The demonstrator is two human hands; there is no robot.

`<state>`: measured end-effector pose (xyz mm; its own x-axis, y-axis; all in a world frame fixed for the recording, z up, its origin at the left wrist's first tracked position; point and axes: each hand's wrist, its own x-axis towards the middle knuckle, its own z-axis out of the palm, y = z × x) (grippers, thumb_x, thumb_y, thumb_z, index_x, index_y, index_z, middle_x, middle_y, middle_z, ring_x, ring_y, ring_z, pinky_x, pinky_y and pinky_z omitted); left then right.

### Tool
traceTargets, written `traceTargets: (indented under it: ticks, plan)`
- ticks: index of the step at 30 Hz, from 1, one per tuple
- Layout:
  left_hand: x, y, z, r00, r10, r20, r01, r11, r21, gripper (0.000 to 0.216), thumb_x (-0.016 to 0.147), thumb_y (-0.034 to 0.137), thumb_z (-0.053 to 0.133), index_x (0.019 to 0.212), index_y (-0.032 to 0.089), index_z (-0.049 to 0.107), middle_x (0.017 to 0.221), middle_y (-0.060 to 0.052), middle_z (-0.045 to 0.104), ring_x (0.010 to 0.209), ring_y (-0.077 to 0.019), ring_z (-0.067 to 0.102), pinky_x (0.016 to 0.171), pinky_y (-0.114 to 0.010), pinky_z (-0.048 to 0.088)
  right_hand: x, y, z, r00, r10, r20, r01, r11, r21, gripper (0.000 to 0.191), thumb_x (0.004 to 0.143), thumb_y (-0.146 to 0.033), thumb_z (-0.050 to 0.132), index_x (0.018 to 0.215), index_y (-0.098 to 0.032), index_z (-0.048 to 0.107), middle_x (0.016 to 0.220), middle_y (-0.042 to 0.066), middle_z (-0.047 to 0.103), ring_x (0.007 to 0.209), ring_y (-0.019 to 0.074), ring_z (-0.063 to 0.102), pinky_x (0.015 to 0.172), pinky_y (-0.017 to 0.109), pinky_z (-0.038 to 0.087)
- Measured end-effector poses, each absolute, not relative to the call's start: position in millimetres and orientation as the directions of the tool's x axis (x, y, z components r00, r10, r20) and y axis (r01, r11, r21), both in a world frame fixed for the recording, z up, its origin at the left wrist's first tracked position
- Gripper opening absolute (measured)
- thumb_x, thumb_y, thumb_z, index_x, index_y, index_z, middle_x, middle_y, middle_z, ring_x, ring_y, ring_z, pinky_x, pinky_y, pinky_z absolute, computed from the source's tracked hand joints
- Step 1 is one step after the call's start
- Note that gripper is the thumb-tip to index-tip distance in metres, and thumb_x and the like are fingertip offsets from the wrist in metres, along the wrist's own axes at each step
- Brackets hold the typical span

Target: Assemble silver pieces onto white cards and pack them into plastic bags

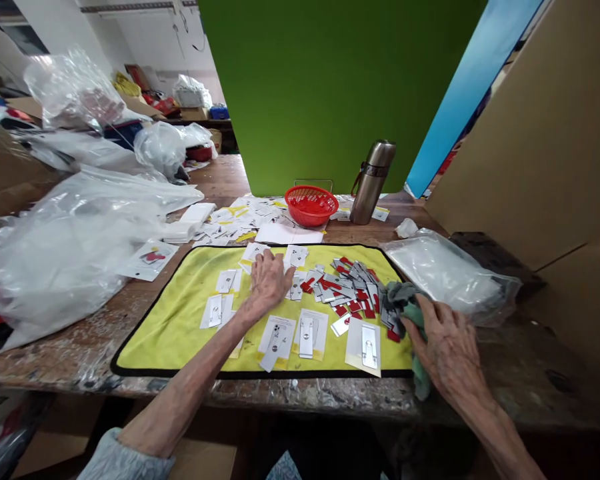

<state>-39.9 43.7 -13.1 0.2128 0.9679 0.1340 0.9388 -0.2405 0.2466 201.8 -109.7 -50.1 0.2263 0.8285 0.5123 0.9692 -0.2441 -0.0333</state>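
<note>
On the yellow mat (180, 333) lie several small printed cards with flat metallic clip-like pieces on them. My left hand (269, 280) is over the cards at the mat's far middle, its thumb apart from the bent fingers; the fingertips reach down by a white card (254, 252), and their contact is partly hidden. To its right lies another card (295, 257). My right hand (447, 340) is closed around a grey-green cloth (420, 377) at the mat's right edge. Beside that cloth spreads a pile of grey and red flat pieces (347, 287). A card with a silver piece (364, 347) lies near the front edge.
Behind the mat stand a red plastic basket (311, 207) and a steel thermos (373, 180), with scattered cards (245, 213) to their left. Large clear plastic bags (75, 233) fill the left side. Another plastic bag (450, 273) lies at right, below cardboard (530, 133).
</note>
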Motion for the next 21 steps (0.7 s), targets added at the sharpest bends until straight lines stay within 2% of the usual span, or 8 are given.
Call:
traceTargets:
  ticks: [2, 4, 7, 9, 11, 14, 18, 21]
  plan:
    - [-25.9, 44.4, -17.7, 0.352, 0.924, 0.146, 0.868, -0.381, 0.319, 0.029, 0.086, 0.029, 0.051, 0.108, 0.013, 0.063, 0.108, -0.014, 0.057, 0.105, -0.0289, 0.051, 0.089, -0.041, 0.042, 216.4, -106.5, -51.4, 0.271, 0.821, 0.502, 0.96, -0.194, -0.201, 0.031, 0.083, -0.027, 0.042, 0.104, -0.013, 0.06, 0.086, 0.015, 0.059, 0.082, 0.0298, 0.053, 0.073, 0.043, 0.044]
    - [-9.2, 42.2, -20.7, 0.485, 0.863, 0.142, 0.775, -0.499, 0.388, 0.028, 0.085, 0.03, 0.052, 0.105, 0.015, 0.064, 0.102, -0.012, 0.057, 0.102, -0.0271, 0.051, 0.088, -0.039, 0.043, 227.5, -106.2, -46.4, 0.416, 0.78, 0.468, 0.873, -0.198, -0.447, 0.024, 0.079, -0.031, 0.045, 0.09, -0.017, 0.061, 0.079, 0.01, 0.058, 0.077, 0.0263, 0.055, 0.07, 0.039, 0.046]
    - [10.8, 41.9, -23.2, 0.617, 0.779, 0.111, 0.698, -0.607, 0.381, 0.028, 0.083, 0.033, 0.057, 0.103, 0.016, 0.065, 0.099, -0.011, 0.056, 0.1, -0.0282, 0.05, 0.087, -0.041, 0.042, 235.8, -110.2, -33.8, 0.689, 0.688, 0.227, 0.526, -0.259, -0.81, 0.023, 0.076, -0.044, 0.051, 0.073, -0.022, 0.056, 0.064, 0.001, 0.054, 0.059, 0.0192, 0.052, 0.056, 0.032, 0.045]
    - [17.5, 45.0, -25.1, 0.653, 0.754, 0.072, 0.69, -0.631, 0.355, 0.025, 0.081, 0.032, 0.058, 0.1, 0.017, 0.065, 0.097, -0.011, 0.056, 0.099, -0.0288, 0.049, 0.087, -0.042, 0.041, 237.9, -113.3, -30.5, 0.771, 0.635, 0.055, 0.272, -0.25, -0.929, 0.026, 0.074, -0.048, 0.056, 0.07, -0.023, 0.054, 0.059, -0.001, 0.051, 0.053, 0.0163, 0.049, 0.049, 0.028, 0.043]
    - [19.7, 49.7, -26.7, 0.666, 0.745, 0.032, 0.688, -0.631, 0.358, 0.024, 0.08, 0.032, 0.059, 0.098, 0.017, 0.065, 0.097, -0.011, 0.056, 0.098, -0.0283, 0.05, 0.087, -0.042, 0.041, 239.4, -114.8, -34.2, 0.785, 0.619, -0.021, 0.139, -0.208, -0.968, 0.025, 0.072, -0.047, 0.059, 0.071, -0.023, 0.055, 0.062, -0.001, 0.055, 0.055, 0.0162, 0.052, 0.048, 0.027, 0.043]
    - [19.8, 57.0, -25.9, 0.682, 0.731, -0.017, 0.68, -0.626, 0.382, 0.024, 0.078, 0.034, 0.061, 0.096, 0.018, 0.065, 0.096, -0.009, 0.056, 0.096, -0.0276, 0.05, 0.086, -0.04, 0.041, 241.9, -113.4, -44.7, 0.78, 0.625, -0.044, 0.085, -0.176, -0.981, 0.024, 0.071, -0.045, 0.061, 0.074, -0.022, 0.058, 0.065, -0.001, 0.059, 0.059, 0.0164, 0.056, 0.05, 0.026, 0.045]
    - [21.8, 63.7, -20.6, 0.731, 0.682, -0.027, 0.634, -0.664, 0.395, 0.017, 0.074, 0.028, 0.063, 0.088, 0.017, 0.064, 0.091, -0.008, 0.057, 0.095, -0.0271, 0.05, 0.083, -0.038, 0.04, 240.8, -107.2, -41.3, 0.828, 0.554, -0.087, 0.001, -0.157, -0.988, 0.025, 0.067, -0.045, 0.065, 0.071, -0.022, 0.057, 0.06, -0.003, 0.058, 0.054, 0.0144, 0.054, 0.048, 0.025, 0.046]
    - [23.9, 66.2, -19.6, 0.769, 0.639, -0.015, 0.584, -0.692, 0.425, 0.013, 0.073, 0.022, 0.063, 0.085, 0.017, 0.062, 0.087, -0.006, 0.059, 0.09, -0.0241, 0.051, 0.081, -0.034, 0.04, 235.1, -102.6, -23.6, 0.766, 0.615, -0.187, -0.104, -0.169, -0.98, 0.029, 0.059, -0.042, 0.074, 0.072, -0.02, 0.06, 0.061, -0.002, 0.061, 0.053, 0.0149, 0.057, 0.047, 0.026, 0.048]
